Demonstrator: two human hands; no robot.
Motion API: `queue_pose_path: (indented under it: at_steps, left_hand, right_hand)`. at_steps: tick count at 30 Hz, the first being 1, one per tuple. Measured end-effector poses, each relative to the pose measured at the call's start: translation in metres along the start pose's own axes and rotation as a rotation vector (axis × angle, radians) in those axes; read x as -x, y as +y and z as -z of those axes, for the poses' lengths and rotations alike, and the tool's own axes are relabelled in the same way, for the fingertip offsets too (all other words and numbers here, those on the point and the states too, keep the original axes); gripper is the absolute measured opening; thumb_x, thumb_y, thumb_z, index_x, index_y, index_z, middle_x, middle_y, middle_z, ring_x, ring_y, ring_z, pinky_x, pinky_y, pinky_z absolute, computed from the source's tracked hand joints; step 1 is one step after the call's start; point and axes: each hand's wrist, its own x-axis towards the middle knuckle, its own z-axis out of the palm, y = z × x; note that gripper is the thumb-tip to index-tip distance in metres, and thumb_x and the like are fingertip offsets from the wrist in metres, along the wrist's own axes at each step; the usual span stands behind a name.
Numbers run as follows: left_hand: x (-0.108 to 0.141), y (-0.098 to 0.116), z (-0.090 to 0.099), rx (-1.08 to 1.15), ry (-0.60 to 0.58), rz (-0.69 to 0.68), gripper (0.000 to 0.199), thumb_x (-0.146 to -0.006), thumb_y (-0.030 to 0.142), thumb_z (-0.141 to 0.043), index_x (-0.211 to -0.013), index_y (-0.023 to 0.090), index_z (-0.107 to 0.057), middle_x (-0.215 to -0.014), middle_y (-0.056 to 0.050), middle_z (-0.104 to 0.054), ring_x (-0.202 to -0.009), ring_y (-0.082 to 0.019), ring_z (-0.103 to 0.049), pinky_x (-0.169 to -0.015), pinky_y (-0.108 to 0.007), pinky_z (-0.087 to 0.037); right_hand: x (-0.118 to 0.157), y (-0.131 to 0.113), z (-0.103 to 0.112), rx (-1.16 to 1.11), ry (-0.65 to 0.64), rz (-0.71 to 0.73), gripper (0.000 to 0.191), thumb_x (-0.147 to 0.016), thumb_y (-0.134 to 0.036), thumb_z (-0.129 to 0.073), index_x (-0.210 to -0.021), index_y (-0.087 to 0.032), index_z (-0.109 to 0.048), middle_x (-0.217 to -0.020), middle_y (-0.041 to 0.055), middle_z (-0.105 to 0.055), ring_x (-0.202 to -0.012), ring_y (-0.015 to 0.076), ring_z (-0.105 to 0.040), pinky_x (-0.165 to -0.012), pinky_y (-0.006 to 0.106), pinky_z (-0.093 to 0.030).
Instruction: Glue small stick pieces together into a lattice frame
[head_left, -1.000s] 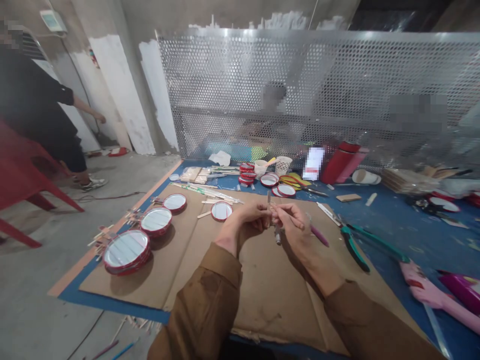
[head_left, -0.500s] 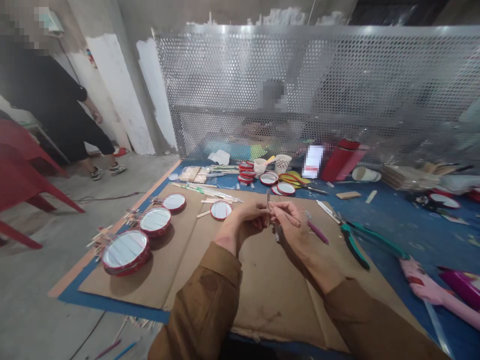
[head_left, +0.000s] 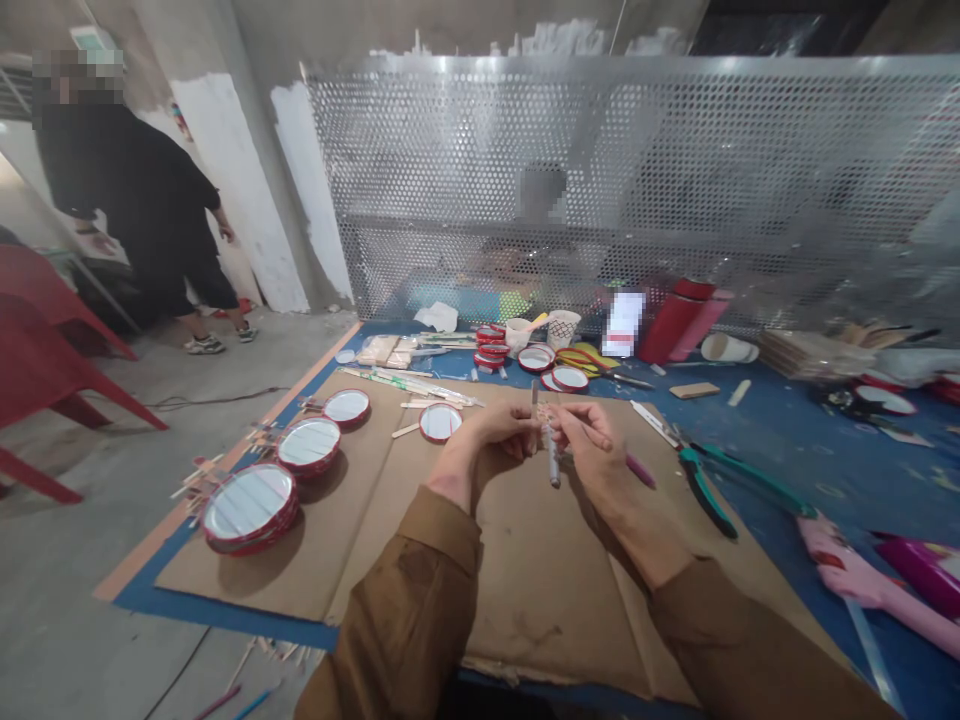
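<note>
Above the cardboard (head_left: 525,600), both hands are close together. My left hand (head_left: 504,432) is closed, pinching a thin, flat stick (head_left: 535,398) that stands up between the hands. Beside it, my right hand (head_left: 591,440) has its fingers pinched together near the stick; whatever they hold is too small to name. A grey pen-like rod (head_left: 554,470) shows just below the fingers; whether it is held or lies on the cardboard I cannot tell. Close to the right hand lies a purple pen-like object (head_left: 640,470). A round red-rimmed disc (head_left: 440,423) lies left of the hands.
Three red-rimmed round pieces with sticks attached, the largest (head_left: 250,505) in front, stand at left. Green-handled pliers (head_left: 705,490) and a pink glue gun (head_left: 840,560) lie right. Paper cups (head_left: 562,328), a phone (head_left: 624,325) and a red bottle (head_left: 675,320) stand behind. A person (head_left: 150,190) is at far left.
My right hand has shifted slightly, uncovering more of the grey rod. The left hand is nearly still. The person at far left has moved to the right and more of the body shows.
</note>
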Motion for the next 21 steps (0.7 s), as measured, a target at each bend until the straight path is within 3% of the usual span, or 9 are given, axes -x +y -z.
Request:
queue_pose_path:
  at_steps: [7, 15, 21]
  left_hand:
    - [0.001, 0.0026, 0.0, -0.008, -0.01, 0.019, 0.015, -0.093, 0.026, -0.05, -0.084, 0.015, -0.054, -0.059, 0.002, -0.06, -0.046, -0.009, -0.058, -0.051, -0.019, -0.045]
    - [0.0025, 0.0043, -0.0002, -0.008, -0.001, 0.026, 0.019, -0.094, 0.03, -0.051, -0.083, 0.014, -0.056, -0.058, 0.001, -0.06, -0.047, -0.008, -0.058, -0.052, -0.019, -0.045]
    - [0.0013, 0.0011, 0.0008, 0.002, -0.005, 0.018, 0.027, -0.09, 0.041, -0.058, -0.086, 0.014, -0.058, -0.061, 0.001, -0.062, -0.049, -0.008, -0.058, -0.052, -0.019, -0.045]
  right_hand:
    - [0.0045, -0.0055, -0.0031, 0.144, -0.081, 0.069, 0.03, -0.082, -0.047, -0.057, -0.084, -0.019, -0.065, -0.07, 0.0041, -0.068, -0.06, 0.0157, -0.062, -0.057, 0.026, -0.049]
    - [0.0047, -0.0096, -0.0028, 0.205, -0.094, 0.094, 0.027, -0.082, -0.044, -0.054, -0.082, -0.019, -0.065, -0.067, 0.0035, -0.067, -0.059, 0.016, -0.061, -0.055, 0.026, -0.048]
    - [0.0026, -0.0029, -0.0006, 0.157, 0.014, 0.067, 0.023, -0.08, -0.042, -0.057, -0.081, -0.02, -0.061, -0.066, 0.0023, -0.066, -0.059, 0.0152, -0.062, -0.056, 0.026, -0.05]
